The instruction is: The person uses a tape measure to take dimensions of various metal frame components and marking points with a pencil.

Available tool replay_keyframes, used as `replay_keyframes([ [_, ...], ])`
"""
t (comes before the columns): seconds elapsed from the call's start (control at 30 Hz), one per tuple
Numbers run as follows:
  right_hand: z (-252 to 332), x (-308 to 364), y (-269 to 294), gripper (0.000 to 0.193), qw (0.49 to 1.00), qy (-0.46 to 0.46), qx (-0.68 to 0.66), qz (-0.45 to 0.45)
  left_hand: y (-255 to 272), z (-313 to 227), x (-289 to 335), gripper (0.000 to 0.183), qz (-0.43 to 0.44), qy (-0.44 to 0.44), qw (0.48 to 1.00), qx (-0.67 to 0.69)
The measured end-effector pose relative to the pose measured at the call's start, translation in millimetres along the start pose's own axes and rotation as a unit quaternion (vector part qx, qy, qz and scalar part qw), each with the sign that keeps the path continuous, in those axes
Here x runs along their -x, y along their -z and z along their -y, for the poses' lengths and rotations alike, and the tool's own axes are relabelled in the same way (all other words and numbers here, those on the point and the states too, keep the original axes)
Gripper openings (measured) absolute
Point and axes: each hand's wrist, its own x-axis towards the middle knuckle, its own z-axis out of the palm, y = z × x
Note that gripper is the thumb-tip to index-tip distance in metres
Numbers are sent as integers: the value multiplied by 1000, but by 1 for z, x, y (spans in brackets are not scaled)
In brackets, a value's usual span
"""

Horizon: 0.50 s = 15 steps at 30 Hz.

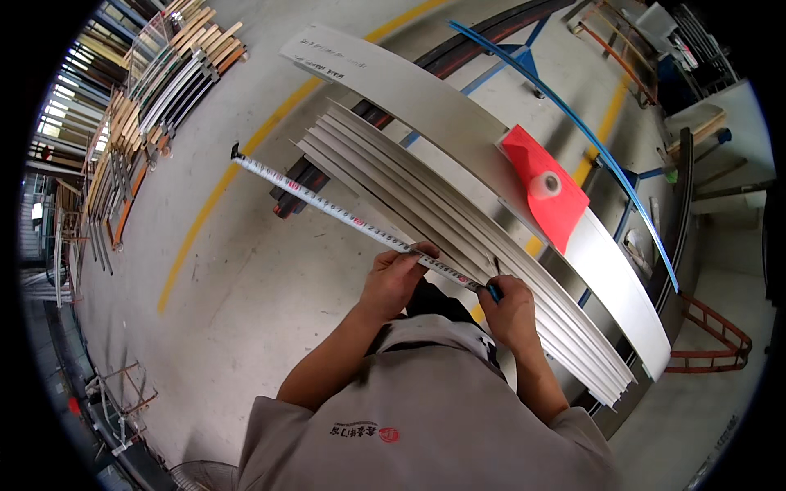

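A tape measure (pixel 327 207) is drawn out in front of me, its white blade running from my hands toward the upper left. Its dark hooked end hangs in the air past the ends of the white profiles. My left hand (pixel 395 280) pinches the blade partway along. The dark blue case sits in my closed right hand (pixel 509 309), which covers most of it. Just beyond both hands lies a bundle of long white profiles (pixel 458 235), side by side on a rack. The blade crosses above their near side, apart from their far ends.
Behind the bundle runs a wide white panel (pixel 434 102) with handwriting. A red sheet (pixel 532 176) and a clear roll (pixel 546 185) rest on it. Farther right are a blue strip (pixel 577 119) and an orange frame (pixel 714 344). Racks of profiles (pixel 176 78) stand upper left.
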Motion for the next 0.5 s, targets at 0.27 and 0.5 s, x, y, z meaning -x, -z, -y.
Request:
replay_keyframes([
  [0.27, 35, -86, -40, 25, 997, -37, 67, -15, 84, -90, -51, 29, -151, 62, 975, -151],
  [0.5, 24, -110, -73, 26, 983, -113, 127, -66, 203, -251, -166, 23, -299, -156, 849, -406],
])
